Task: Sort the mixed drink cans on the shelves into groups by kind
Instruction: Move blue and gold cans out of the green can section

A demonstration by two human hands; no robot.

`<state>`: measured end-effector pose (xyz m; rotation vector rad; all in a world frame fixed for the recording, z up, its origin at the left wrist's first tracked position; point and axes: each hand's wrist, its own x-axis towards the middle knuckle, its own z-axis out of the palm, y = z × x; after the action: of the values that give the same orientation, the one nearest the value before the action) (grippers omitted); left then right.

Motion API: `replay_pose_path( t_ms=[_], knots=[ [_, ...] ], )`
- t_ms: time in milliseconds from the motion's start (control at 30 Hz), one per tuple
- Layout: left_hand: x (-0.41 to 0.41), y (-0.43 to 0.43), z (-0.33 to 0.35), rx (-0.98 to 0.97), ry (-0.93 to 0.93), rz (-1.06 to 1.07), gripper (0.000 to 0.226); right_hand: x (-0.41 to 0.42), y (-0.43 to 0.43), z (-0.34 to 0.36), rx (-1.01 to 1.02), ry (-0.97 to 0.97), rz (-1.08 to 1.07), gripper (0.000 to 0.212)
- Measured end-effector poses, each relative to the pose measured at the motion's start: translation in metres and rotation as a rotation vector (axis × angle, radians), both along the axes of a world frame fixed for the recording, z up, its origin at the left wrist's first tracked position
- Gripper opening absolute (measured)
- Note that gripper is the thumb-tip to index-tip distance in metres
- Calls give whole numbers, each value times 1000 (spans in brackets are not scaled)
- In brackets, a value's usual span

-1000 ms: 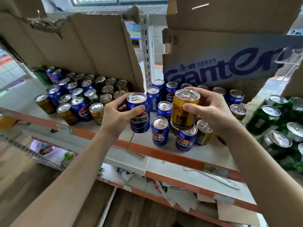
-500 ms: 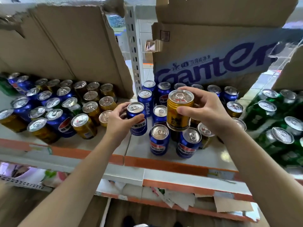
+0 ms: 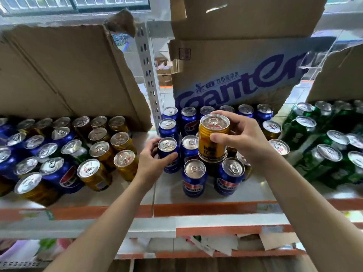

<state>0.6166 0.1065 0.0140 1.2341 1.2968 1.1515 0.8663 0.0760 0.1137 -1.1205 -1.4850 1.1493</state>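
Since a second ago both hands sit lower against the shelf (image 3: 196,195) — the blue can has dropped in among the shelf cans.

Head view: left hand (image 3: 152,163) curled around the blue can (image 3: 169,154), thumb across its front, fingers behind; whether its base touches the shelf I cannot tell. Right hand (image 3: 241,140) closed on the gold can (image 3: 213,138) — thumb on the near side, fingers over the far rim — held upright above the blue cans (image 3: 212,173) below its fingers. Mixed gold and blue cans (image 3: 88,154) stand left of the left hand; green cans (image 3: 322,150) right of the right wrist.
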Motion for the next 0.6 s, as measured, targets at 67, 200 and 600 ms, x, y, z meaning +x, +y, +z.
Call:
replay_pose_path(
  t_ms=[67,200,600],
  knots=[
    [-1,-1,1,8,42,-40,55,-5,-1,1,-1,2,4,58],
    [-14,-2,5,44,176,-57,56,-22,-1,4,12,-8,20,52],
    [-119,-44,51,301,317,-14,30,-125,-7,4,7,-6,112,58]
  ],
)
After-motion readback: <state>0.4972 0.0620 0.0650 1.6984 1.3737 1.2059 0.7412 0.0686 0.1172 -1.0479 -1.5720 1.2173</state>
